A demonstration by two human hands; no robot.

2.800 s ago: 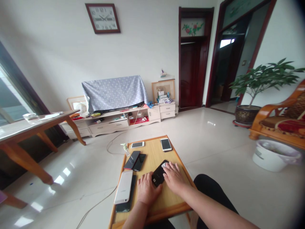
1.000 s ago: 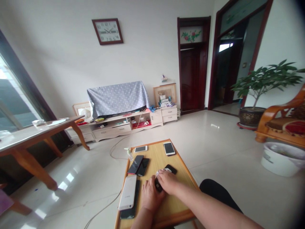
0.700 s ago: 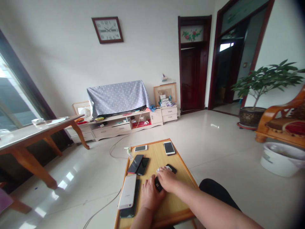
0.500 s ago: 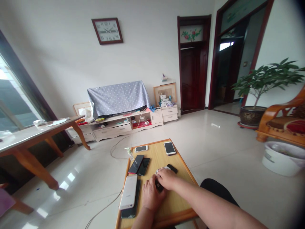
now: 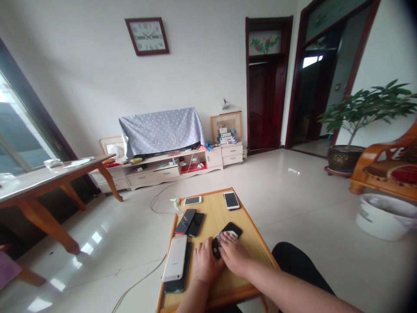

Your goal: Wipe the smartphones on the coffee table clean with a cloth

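Two bare hands work close together at the near edge of a low wooden table [image 5: 211, 204]. The left hand [image 5: 205, 263] has its fingers curled narrowly around the near end of a black phone [image 5: 230, 229], which lies tilted across the tabletop, partly hidden beneath both hands. The right hand [image 5: 233, 256] presses a white cloth [image 5: 228, 235] against the phone's face, its fingers bunched on top. How tightly either hand grips, I cannot tell.

To the left of the hands, a white phone [image 5: 174, 258] lies on a dark phone [image 5: 178, 285]. Farther along sit two black phones [image 5: 190, 221], side by side and nearly touching. At the far edge are two pale phones [image 5: 211, 200], well apart, with a small pump bottle [image 5: 177, 207] just off the far left corner.

Beyond the table stand a low cream TV cabinet [image 5: 169, 167] and a potted plant [image 5: 345, 158] — a white bucket [image 5: 384, 217] sits on the right.
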